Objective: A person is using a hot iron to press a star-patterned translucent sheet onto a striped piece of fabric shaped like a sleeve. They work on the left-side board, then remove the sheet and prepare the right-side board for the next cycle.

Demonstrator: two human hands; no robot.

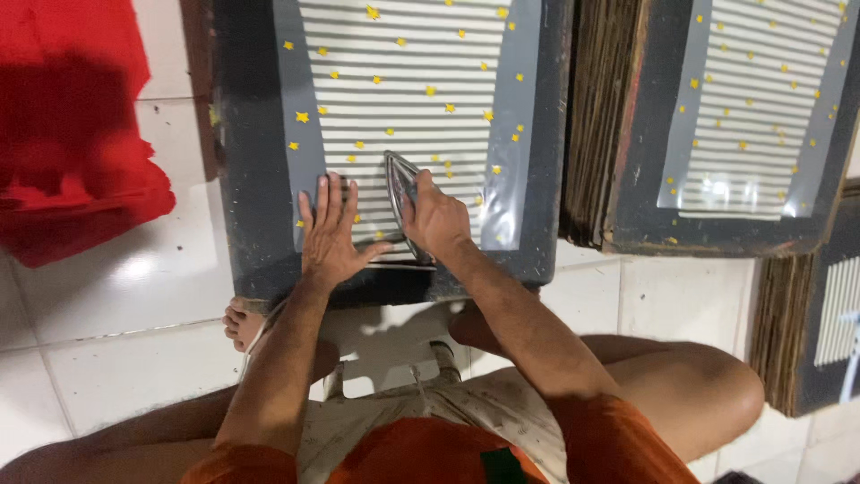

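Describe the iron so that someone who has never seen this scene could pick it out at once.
Start at the dark board on the white tiled floor, topped by a grey sheet with white stripes and yellow stars. Near its lower edge, the right hand grips the iron, the only shiny, pointed metal thing there.

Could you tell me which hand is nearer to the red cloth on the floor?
Left. The left hand lies flat on the striped sheet, closer to the red cloth; the right hand grips the iron, farther away.
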